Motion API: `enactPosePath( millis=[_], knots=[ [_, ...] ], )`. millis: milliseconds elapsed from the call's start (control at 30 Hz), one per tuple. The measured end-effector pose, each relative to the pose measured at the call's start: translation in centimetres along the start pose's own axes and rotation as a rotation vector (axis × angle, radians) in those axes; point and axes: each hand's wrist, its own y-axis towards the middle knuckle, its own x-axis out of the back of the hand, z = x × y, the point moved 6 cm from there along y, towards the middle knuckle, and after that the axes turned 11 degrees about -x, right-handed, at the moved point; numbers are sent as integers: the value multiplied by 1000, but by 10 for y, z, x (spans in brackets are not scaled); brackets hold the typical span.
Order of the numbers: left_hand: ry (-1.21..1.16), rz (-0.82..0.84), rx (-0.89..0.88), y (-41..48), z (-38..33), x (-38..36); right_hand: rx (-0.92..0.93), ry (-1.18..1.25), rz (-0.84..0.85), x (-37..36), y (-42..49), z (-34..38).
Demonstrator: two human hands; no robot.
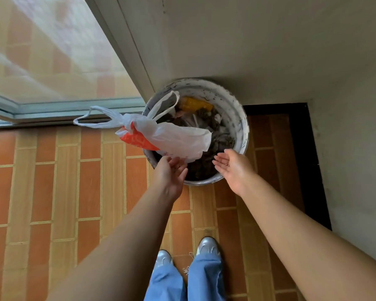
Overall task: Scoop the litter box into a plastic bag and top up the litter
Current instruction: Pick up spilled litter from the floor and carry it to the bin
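A knotted white plastic bag (161,131) with an orange print hangs in the air above the near left rim of a dirty white bucket (237,109). The bucket stands on the floor in a wall corner and holds dark rubbish and a yellow corn cob (195,103). My left hand (170,172) is just under the bag's lower end, fingers straight, fingertips at or nearly at the plastic. My right hand (232,168) is stretched out palm up to the right of the bag, over the bucket's near rim, holding nothing.
Orange and tan tiled floor (63,192) spreads to the left and below. A glass sliding door with a metal track (63,109) runs along the upper left. Grey walls close the corner behind and right of the bucket. My silver shoes (207,246) stand below.
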Motion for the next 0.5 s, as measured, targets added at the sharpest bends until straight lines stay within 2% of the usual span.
enactPosePath(
  millis=[200, 300, 433, 500],
  knots=[
    [31, 31, 31, 2, 0, -9, -35, -109, 56, -9, 7, 3],
    [65, 22, 12, -1, -6, -9, -11, -237, 16, -8, 6, 7],
    [158, -55, -33, -5, -13, 1, 153, -496, -46, -7, -4, 15],
    [180, -59, -53, -9, -16, 3, 250, -548, -69, -8, -13, 19]
  ],
)
